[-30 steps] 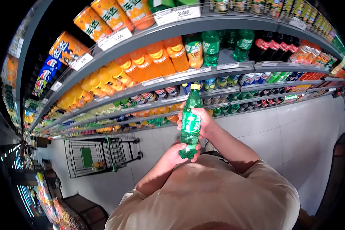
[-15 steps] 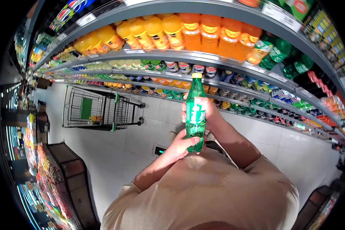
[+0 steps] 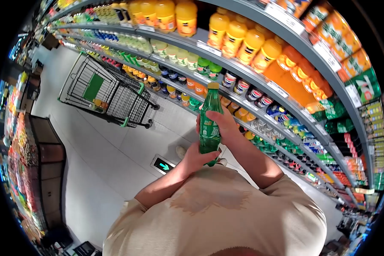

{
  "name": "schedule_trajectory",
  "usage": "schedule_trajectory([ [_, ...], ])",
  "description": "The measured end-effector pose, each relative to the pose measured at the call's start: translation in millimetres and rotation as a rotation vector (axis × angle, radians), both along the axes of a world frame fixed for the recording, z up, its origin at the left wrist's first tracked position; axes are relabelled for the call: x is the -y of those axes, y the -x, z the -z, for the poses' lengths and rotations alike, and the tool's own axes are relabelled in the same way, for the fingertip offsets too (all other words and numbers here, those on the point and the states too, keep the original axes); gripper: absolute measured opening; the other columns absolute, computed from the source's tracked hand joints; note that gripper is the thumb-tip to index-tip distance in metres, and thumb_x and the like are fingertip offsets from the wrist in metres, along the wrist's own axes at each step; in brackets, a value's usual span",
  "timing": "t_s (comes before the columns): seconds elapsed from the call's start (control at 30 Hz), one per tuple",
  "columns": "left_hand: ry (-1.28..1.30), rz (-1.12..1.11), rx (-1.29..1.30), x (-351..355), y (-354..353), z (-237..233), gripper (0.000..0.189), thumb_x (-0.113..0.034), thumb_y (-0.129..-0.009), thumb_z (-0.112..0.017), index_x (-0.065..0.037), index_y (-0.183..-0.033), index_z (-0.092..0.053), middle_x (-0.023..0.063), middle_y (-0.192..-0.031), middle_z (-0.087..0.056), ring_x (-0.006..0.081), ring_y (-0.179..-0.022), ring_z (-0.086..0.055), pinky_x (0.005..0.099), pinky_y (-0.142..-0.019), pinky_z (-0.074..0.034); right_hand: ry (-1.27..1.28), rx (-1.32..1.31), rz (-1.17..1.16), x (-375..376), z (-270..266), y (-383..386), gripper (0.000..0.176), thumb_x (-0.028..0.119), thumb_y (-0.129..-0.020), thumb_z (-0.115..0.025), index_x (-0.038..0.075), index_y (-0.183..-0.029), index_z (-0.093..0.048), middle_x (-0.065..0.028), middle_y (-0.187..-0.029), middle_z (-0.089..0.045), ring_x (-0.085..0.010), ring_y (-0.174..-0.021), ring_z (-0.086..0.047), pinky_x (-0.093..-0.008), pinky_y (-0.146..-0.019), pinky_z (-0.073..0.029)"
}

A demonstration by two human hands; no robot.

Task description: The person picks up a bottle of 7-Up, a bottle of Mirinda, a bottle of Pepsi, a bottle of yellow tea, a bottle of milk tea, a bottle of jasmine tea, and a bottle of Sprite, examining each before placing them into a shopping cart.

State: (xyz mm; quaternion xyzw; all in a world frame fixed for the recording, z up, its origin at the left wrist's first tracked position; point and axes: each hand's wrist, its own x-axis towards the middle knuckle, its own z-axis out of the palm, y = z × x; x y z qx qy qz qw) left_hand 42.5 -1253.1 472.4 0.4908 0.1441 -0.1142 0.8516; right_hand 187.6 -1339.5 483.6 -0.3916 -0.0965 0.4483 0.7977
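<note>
A green plastic soda bottle with a yellow cap stands nearly upright in front of my chest, clear liquid inside. My right hand is wrapped round its upper half, thumb across the front. Lower down, my left hand grips it close to the base. White print on the side facing me is too small to read. Part of the bottle is covered by my fingers.
Shelves of orange, yellow and green drink bottles curve along the front and right. A shopping cart with a small item in it stands at the left. Nearer left is a bin of packaged goods. A lit green arrow sign lies in the floor.
My view and body have turned, so the shelves now slant down to the right. The bottle has turned in my hands, showing a different side of its label. Both hands still hold it.
</note>
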Motion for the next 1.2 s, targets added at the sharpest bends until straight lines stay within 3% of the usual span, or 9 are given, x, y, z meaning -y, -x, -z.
schedule_trajectory([
  [0.2, -0.081, -0.126, 0.032, -70, 20, 26, 0.033, -0.02, -0.085, -0.076, 0.001, -0.108, -0.064, 0.0055, -0.091, -0.069, 0.0138, -0.08, -0.068, 0.0284, -0.072, -0.054, 0.073, 0.077, -0.062, -87, -3, 17, 0.042, 0.027, -0.083, -0.075, 0.003, -0.108, -0.052, -0.0139, -0.087, -0.064, -0.0245, -0.071, -0.068, -0.036, -0.063, -0.057],
  [0.27, -0.087, -0.127, -0.037, -92, 28, 31, 0.036, -0.015, -0.086, -0.074, 0.001, -0.115, -0.061, 0.007, -0.1, -0.068, 0.0165, -0.086, -0.068, 0.0303, -0.076, -0.055, 0.11, 0.069, -0.069, -114, -5, 25, 0.042, 0.027, -0.083, -0.075, 0.002, -0.108, -0.052, -0.0135, -0.087, -0.064, -0.0244, -0.071, -0.068, -0.036, -0.062, -0.057],
  [0.47, -0.073, -0.233, 0.01, -143, 49, 23, 0.037, -0.02, -0.085, -0.076, 0.001, -0.113, -0.063, 0.0062, -0.098, -0.069, 0.0156, -0.085, -0.067, 0.0298, -0.075, -0.055, 0.146, 0.083, -0.128, -176, -1, 40, 0.033, 0.021, -0.085, -0.07, 0.002, -0.106, -0.053, -0.0133, -0.087, -0.064, -0.025, -0.071, -0.067, -0.0366, -0.062, -0.056],
  [0.83, -0.176, -0.359, 0.015, -184, 63, 39, 0.041, -0.023, -0.085, -0.077, 0.001, -0.114, -0.062, 0.0063, -0.097, -0.069, 0.0149, -0.088, -0.067, 0.0296, -0.078, -0.054, 0.182, 0.055, -0.159, -234, 1, 53, 0.025, 0.019, -0.087, -0.067, 0.003, -0.102, -0.055, -0.0125, -0.085, -0.064, -0.0239, -0.069, -0.067, -0.0352, -0.061, -0.056],
  [0.93, -0.238, -0.389, -0.015, -191, 58, 53, 0.043, -0.022, -0.085, -0.077, 0.002, -0.117, -0.06, 0.0073, -0.1, -0.07, 0.0155, -0.089, -0.067, 0.0297, -0.079, -0.053, 0.211, 0.093, -0.153, -244, 14, 47, 0.027, 0.022, -0.087, -0.069, 0.004, -0.102, -0.055, -0.0115, -0.083, -0.064, -0.0226, -0.068, -0.067, -0.0338, -0.061, -0.056],
  [1.0, -0.284, -0.39, -0.005, -197, 54, 56, 0.042, -0.02, -0.087, -0.075, 0.002, -0.118, -0.059, 0.008, -0.103, -0.07, 0.0156, -0.092, -0.066, 0.0296, -0.082, -0.053, 0.249, 0.117, -0.182, -251, 25, 40, 0.041, 0.033, -0.086, -0.072, 0.004, -0.107, -0.054, -0.0136, -0.085, -0.065, -0.0249, -0.07, -0.068, -0.0355, -0.059, -0.057],
  [1.2, -0.21, -0.455, 0.036, -226, 35, 61, 0.036, -0.018, -0.09, -0.071, 0.002, -0.117, -0.059, 0.0068, -0.101, -0.069, 0.0139, -0.091, -0.065, 0.0284, -0.08, -0.052, 0.299, -0.026, -0.172, -286, 45, 20, 0.035, 0.032, -0.088, -0.07, 0.005, -0.104, -0.054, -0.0134, -0.086, -0.065, -0.025, -0.07, -0.068, -0.0342, -0.058, -0.057],
])
